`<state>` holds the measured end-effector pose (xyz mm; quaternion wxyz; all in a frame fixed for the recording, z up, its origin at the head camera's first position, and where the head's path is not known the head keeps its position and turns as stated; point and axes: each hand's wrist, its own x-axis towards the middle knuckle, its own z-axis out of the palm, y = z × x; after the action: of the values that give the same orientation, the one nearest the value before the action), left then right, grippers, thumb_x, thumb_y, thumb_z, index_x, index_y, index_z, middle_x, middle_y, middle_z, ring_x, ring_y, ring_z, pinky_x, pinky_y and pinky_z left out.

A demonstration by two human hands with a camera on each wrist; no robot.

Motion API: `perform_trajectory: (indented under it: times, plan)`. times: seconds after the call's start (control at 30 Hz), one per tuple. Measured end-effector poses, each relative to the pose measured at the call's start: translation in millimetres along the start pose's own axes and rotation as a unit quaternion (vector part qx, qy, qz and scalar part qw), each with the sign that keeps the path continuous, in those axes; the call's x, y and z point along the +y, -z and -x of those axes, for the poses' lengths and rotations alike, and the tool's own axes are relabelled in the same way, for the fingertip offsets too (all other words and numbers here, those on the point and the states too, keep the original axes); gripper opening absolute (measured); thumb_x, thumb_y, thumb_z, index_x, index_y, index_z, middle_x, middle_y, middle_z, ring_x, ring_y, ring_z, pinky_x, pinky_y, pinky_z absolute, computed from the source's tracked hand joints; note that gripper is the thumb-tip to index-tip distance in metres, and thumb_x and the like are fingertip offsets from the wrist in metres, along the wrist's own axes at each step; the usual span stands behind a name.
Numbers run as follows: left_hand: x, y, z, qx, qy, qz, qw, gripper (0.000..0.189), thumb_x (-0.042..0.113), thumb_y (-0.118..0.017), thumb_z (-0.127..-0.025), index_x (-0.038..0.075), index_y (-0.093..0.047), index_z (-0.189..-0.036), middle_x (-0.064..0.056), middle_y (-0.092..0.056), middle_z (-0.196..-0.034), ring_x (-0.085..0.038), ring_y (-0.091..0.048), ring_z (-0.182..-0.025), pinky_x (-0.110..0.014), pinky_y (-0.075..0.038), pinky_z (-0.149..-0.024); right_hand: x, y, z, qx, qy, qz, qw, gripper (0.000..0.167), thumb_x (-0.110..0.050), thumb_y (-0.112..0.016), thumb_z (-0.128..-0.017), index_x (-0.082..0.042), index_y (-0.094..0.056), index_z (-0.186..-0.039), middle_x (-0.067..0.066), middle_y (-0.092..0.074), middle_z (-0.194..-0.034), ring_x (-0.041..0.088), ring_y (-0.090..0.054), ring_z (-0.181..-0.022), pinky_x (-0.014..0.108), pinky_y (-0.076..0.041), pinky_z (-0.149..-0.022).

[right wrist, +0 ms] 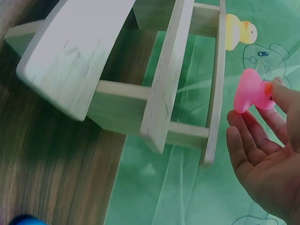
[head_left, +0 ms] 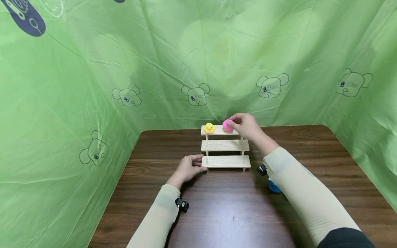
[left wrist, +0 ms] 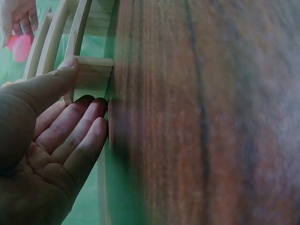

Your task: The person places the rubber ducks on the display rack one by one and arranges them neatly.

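We are pinching a pink rubber duck between the thumb and fingers of our right hand, holding it just above the right end of the top step of a three-tier wooden stand; from the right wrist, a narrow gap is showing between its base and the board. Left of this grip, a yellow rubber duck is sitting at the step's other end, and a stretch of bare wood is lying between the two ducks. Lower and to the left, we are gripping the end of the bottom step with our left hand, thumb at its front edge, fingers reaching behind. Beyond the right grip, a green sheet is rising close behind the stand; nearer us than both grips, the brown tabletop is spreading wide. Below the right grip, a blue object is showing partly behind our sleeve.
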<state>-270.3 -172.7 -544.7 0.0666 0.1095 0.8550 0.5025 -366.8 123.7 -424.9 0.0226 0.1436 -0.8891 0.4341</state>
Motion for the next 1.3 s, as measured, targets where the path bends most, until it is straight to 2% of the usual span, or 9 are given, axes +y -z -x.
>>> perform_trajectory:
  times: [0.2, 0.53, 0.9, 1.3]
  plan:
    - [0.8, -0.8, 0.7, -0.003, 0.0, 0.001, 1.0, 0.061, 0.008, -0.088, -0.086, -0.001, -0.063, -0.141, -0.014, -0.074, -0.123, -0.022, -0.074, -0.105, -0.028, -0.061, -0.087, 1.1, -9.8, -5.4, 0.0, -0.01, 0.007, 0.9999, 0.026, -0.035, -0.073, -0.101, -0.012, -0.076, -0.115, 0.007, -0.073, -0.107, 0.025, -0.066, -0.098, 0.043, -0.057, -0.086]
    - [-1.9, -2.7, 1.8, -0.004, 0.003, 0.003, 1.0, 0.061, 0.009, -0.088, -0.086, -0.001, -0.063, -0.141, -0.013, -0.073, -0.125, -0.021, -0.074, -0.106, -0.027, -0.061, -0.087, 4.7, -20.0, -7.5, -0.004, -0.013, 0.007, 0.9999, 0.023, -0.033, -0.074, -0.1, -0.012, -0.076, -0.111, 0.006, -0.073, -0.106, 0.024, -0.066, -0.096, 0.042, -0.057, -0.083]
    - [-0.3, -2.2, 1.0, -0.003, 0.004, 0.006, 1.0, 0.062, 0.008, -0.088, -0.086, -0.001, -0.063, -0.142, -0.014, -0.073, -0.127, -0.022, -0.074, -0.107, -0.027, -0.06, -0.087, -0.5, -20.6, -6.2, 0.002, -0.003, 0.036, 0.9993, 0.022, -0.031, -0.075, -0.1, -0.012, -0.076, -0.111, 0.005, -0.074, -0.106, 0.024, -0.068, -0.099, 0.043, -0.057, -0.088]
    - [1.5, -0.1, 2.2, 0.003, 0.003, 0.005, 1.0, 0.062, 0.008, -0.089, -0.086, -0.001, -0.063, -0.142, -0.014, -0.074, -0.123, -0.023, -0.074, -0.107, -0.028, -0.061, -0.087, -1.1, -21.7, -7.5, -0.008, -0.01, 0.035, 0.9993, 0.025, -0.035, -0.073, -0.101, -0.014, -0.077, -0.114, 0.004, -0.074, -0.109, 0.023, -0.067, -0.1, 0.043, -0.057, -0.089]
